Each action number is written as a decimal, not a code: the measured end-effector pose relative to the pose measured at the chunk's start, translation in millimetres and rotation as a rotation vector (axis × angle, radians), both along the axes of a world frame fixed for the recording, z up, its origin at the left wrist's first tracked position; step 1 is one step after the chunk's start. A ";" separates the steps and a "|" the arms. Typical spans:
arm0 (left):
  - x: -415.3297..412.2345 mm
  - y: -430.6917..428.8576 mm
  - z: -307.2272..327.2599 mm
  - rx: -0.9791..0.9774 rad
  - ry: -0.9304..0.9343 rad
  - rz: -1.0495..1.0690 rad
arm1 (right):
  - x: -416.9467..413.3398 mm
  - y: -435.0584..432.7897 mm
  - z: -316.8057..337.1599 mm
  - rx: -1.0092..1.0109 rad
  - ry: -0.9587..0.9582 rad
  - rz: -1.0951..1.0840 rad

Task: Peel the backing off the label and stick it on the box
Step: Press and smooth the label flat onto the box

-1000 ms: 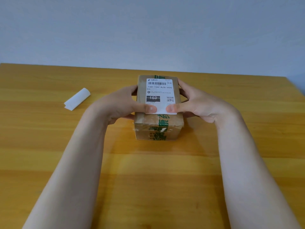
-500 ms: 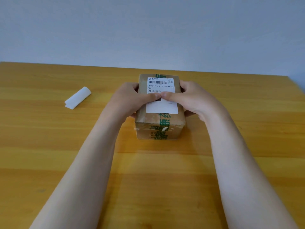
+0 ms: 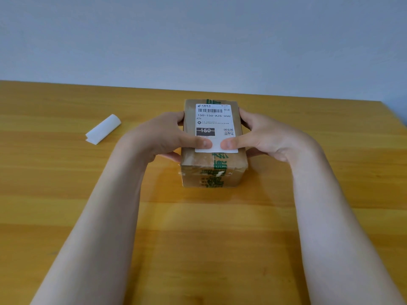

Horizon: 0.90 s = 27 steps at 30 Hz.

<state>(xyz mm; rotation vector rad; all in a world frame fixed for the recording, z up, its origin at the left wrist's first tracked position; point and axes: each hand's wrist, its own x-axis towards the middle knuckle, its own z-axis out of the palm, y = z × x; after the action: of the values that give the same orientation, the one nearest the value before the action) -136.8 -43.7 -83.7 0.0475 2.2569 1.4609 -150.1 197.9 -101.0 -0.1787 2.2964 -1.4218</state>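
The box [image 3: 214, 148] stood on the desk [image 3: 66, 194], a small brown carton bound with green-printed tape, and the label [image 3: 214, 126] lay flat on its top face, printed side up, its near edge just short of the box's near top edge; the left hand [image 3: 160, 134] clasped the box's left side with the fingers wrapped round it and the thumb laid across onto the label's near left corner, while the right hand [image 3: 262, 135] mirrored it on the box's right side, thumb pressed onto the near right corner; neither hand had hold of anything but the box itself; the label looked thin, limp and light, likely to crease or trap a bubble if rubbed unevenly, so flat thumb pressure worked outward from its middle seemed the safest handling; the box appeared stiff and light enough to be steadied by its two sides; the carton was taped shut, so whatever it held could not be seen; well to the left of the box lay a curled white slip, probably the peeled backing [image 3: 103, 128].
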 end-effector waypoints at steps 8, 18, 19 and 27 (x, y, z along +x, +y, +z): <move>0.9 -7.9 2.3 0.010 -0.032 -0.130 | -0.5 12.5 -3.0 -0.090 -0.048 0.145; 2.0 17.9 2.8 -0.088 0.034 0.200 | 6.9 -19.3 6.9 0.056 0.029 -0.223; 1.2 20.6 0.8 -0.121 0.053 0.221 | 6.8 -21.0 6.4 0.063 0.038 -0.233; -1.5 22.4 -4.0 -0.167 0.091 0.247 | 8.8 -30.6 7.0 0.034 0.067 -0.222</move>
<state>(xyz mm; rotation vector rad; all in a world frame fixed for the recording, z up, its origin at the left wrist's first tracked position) -138.3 -21.3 -87.7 -0.2280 2.5243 1.4072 -141.2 167.3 -94.0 0.0417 2.4560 -1.5016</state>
